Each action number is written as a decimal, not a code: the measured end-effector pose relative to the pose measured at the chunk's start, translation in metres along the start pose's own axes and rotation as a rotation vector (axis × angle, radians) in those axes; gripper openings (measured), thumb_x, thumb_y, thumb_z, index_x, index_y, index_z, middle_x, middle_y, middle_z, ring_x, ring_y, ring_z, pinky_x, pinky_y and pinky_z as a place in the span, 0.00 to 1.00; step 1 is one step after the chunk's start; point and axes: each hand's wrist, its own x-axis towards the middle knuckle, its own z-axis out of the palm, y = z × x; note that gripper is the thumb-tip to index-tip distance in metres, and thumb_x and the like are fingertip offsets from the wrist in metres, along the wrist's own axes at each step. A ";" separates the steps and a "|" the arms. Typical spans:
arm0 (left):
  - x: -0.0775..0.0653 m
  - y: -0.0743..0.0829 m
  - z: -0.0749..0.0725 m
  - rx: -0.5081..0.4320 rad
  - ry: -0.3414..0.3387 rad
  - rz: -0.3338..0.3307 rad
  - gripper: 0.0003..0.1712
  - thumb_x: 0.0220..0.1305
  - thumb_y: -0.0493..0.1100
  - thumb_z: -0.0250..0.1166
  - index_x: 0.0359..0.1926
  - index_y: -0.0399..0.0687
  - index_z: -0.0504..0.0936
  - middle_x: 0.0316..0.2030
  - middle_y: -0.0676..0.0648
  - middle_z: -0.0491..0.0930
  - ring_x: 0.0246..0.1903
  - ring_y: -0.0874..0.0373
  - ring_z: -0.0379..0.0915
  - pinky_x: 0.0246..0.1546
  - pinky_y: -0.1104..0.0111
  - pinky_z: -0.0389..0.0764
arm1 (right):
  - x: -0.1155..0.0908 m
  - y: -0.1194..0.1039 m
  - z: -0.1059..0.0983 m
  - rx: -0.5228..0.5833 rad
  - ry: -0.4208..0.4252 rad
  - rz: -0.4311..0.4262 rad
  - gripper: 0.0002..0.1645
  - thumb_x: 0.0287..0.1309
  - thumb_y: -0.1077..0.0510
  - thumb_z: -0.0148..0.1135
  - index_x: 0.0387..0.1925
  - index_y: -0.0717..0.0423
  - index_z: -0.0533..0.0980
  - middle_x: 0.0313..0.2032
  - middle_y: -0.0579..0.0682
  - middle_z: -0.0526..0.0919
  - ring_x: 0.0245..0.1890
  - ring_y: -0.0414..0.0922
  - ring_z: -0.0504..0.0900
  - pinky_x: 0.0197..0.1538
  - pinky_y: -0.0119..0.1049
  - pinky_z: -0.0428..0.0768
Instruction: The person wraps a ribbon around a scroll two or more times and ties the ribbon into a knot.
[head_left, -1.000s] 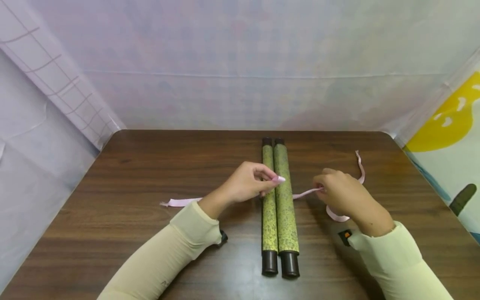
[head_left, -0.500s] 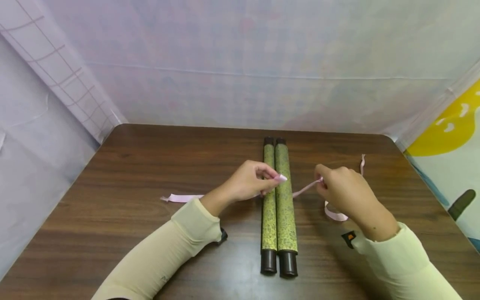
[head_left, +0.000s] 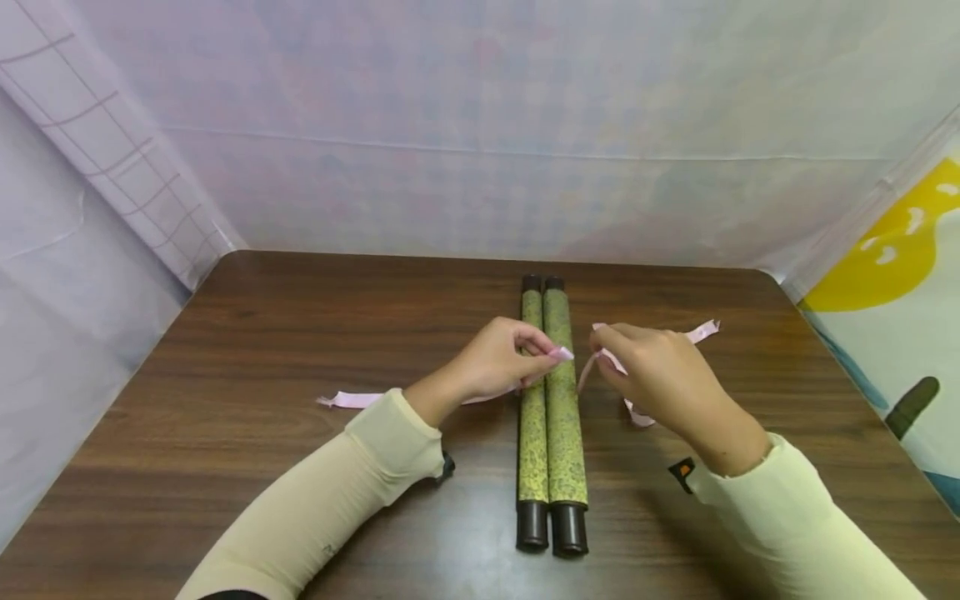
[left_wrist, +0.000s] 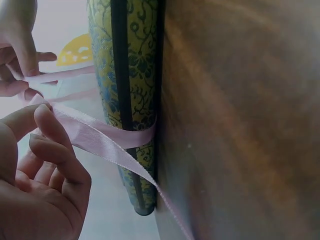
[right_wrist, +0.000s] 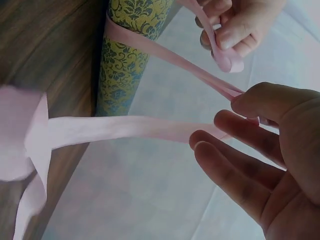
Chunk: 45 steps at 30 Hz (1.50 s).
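Two patterned green-gold scrolls (head_left: pixel 564 417) with dark end knobs lie side by side, lengthwise on the table. A pink ribbon (left_wrist: pixel 100 142) passes around them, seen against the brocade in both wrist views. Above the scrolls my left hand (head_left: pixel 498 358) pinches a folded loop of the ribbon between thumb and forefinger; its tail (head_left: pixel 352 400) stretches left over the wood. Just right of the scrolls, my right hand (head_left: pixel 660 367) pinches the ribbon's other side between thumb and finger. From that grip the ribbon (right_wrist: pixel 100 131) hangs down in a loose length onto the table.
The dark wooden table (head_left: pixel 300 317) spreads out on both sides of the scrolls. A pale fabric backdrop (head_left: pixel 480 150) rises along its far edge. A printed sheet with a yellow shape (head_left: pixel 877 267) hangs at the right.
My right hand has moved left, closer to the scrolls and the left hand, drawing the ribbon with it. The ribbon between hand and scrolls has slackened. My left hand stays nearly still.
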 end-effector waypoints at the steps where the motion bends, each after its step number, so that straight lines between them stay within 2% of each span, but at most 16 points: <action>1: 0.001 0.001 0.000 0.001 -0.005 -0.004 0.12 0.58 0.46 0.67 0.36 0.41 0.84 0.24 0.37 0.80 0.15 0.57 0.70 0.13 0.68 0.74 | 0.001 0.000 0.000 -0.002 0.000 -0.008 0.06 0.49 0.63 0.63 0.32 0.54 0.76 0.27 0.47 0.83 0.14 0.40 0.70 0.12 0.37 0.71; 3: 0.005 0.002 0.000 0.005 -0.013 -0.015 0.13 0.57 0.48 0.67 0.36 0.41 0.84 0.26 0.37 0.81 0.15 0.58 0.69 0.12 0.71 0.71 | 0.002 -0.001 0.000 -0.012 0.002 -0.022 0.07 0.49 0.63 0.63 0.33 0.54 0.76 0.31 0.49 0.84 0.16 0.42 0.73 0.13 0.39 0.73; 8: 0.012 0.005 0.002 0.004 -0.016 -0.056 0.12 0.56 0.49 0.68 0.35 0.44 0.84 0.27 0.43 0.80 0.15 0.59 0.69 0.12 0.73 0.70 | 0.004 -0.002 0.000 -0.023 0.008 -0.061 0.11 0.48 0.62 0.65 0.37 0.55 0.79 0.42 0.54 0.85 0.25 0.47 0.81 0.16 0.42 0.78; 12: 0.017 0.005 0.006 -0.048 -0.018 -0.085 0.08 0.56 0.46 0.68 0.33 0.47 0.84 0.26 0.45 0.79 0.16 0.60 0.69 0.13 0.73 0.70 | 0.006 -0.004 0.003 -0.014 0.026 -0.081 0.12 0.46 0.62 0.66 0.37 0.57 0.80 0.42 0.56 0.86 0.32 0.49 0.83 0.18 0.43 0.80; 16: 0.019 0.005 0.009 -0.065 -0.028 -0.074 0.06 0.56 0.41 0.68 0.33 0.44 0.84 0.23 0.45 0.77 0.16 0.61 0.69 0.14 0.75 0.70 | 0.009 -0.004 0.005 0.003 0.042 -0.091 0.15 0.46 0.62 0.67 0.40 0.59 0.80 0.39 0.56 0.86 0.36 0.49 0.83 0.22 0.46 0.82; 21: 0.018 0.003 0.011 -0.062 -0.051 -0.059 0.04 0.58 0.39 0.66 0.34 0.45 0.84 0.20 0.47 0.76 0.16 0.60 0.69 0.14 0.76 0.70 | 0.014 -0.004 0.007 0.029 0.020 -0.098 0.15 0.49 0.62 0.64 0.42 0.59 0.80 0.39 0.55 0.86 0.38 0.50 0.82 0.26 0.47 0.83; 26: 0.016 0.003 0.012 -0.034 -0.065 -0.082 0.04 0.58 0.39 0.66 0.35 0.46 0.84 0.19 0.47 0.77 0.16 0.59 0.72 0.16 0.75 0.72 | 0.018 -0.004 0.009 0.049 -0.026 -0.097 0.08 0.51 0.61 0.63 0.35 0.56 0.79 0.34 0.52 0.86 0.34 0.46 0.82 0.25 0.44 0.82; 30: 0.014 0.001 0.012 -0.080 -0.089 -0.109 0.04 0.58 0.38 0.66 0.35 0.44 0.84 0.21 0.46 0.78 0.16 0.58 0.72 0.15 0.74 0.72 | 0.022 -0.002 0.012 0.054 -0.068 -0.106 0.10 0.51 0.61 0.64 0.38 0.56 0.81 0.34 0.50 0.87 0.30 0.44 0.81 0.24 0.41 0.82; 32: 0.014 0.000 0.012 -0.102 -0.106 -0.109 0.05 0.58 0.37 0.66 0.36 0.43 0.85 0.24 0.44 0.80 0.17 0.58 0.72 0.16 0.75 0.71 | 0.023 0.000 0.013 0.050 -0.081 -0.113 0.13 0.51 0.61 0.65 0.41 0.57 0.81 0.35 0.50 0.87 0.30 0.44 0.82 0.24 0.42 0.82; 38: 0.012 -0.004 0.012 -0.127 -0.154 -0.087 0.10 0.58 0.38 0.66 0.40 0.41 0.85 0.34 0.43 0.86 0.18 0.61 0.72 0.19 0.75 0.74 | 0.026 0.005 0.016 0.053 -0.087 -0.119 0.04 0.51 0.59 0.66 0.32 0.52 0.80 0.28 0.45 0.83 0.23 0.39 0.76 0.18 0.38 0.77; 42: 0.011 -0.005 0.011 -0.132 -0.185 -0.089 0.13 0.58 0.41 0.66 0.42 0.39 0.84 0.34 0.42 0.85 0.18 0.61 0.71 0.16 0.74 0.70 | 0.027 0.008 0.018 0.054 -0.081 -0.123 0.04 0.49 0.60 0.65 0.30 0.51 0.81 0.29 0.44 0.83 0.25 0.39 0.76 0.19 0.38 0.78; 45: 0.010 -0.005 0.010 -0.098 -0.193 -0.082 0.13 0.57 0.44 0.67 0.40 0.42 0.84 0.34 0.43 0.85 0.18 0.60 0.72 0.15 0.73 0.70 | 0.028 0.008 0.018 0.058 -0.082 -0.126 0.04 0.49 0.60 0.65 0.31 0.50 0.81 0.30 0.45 0.83 0.26 0.39 0.76 0.20 0.38 0.79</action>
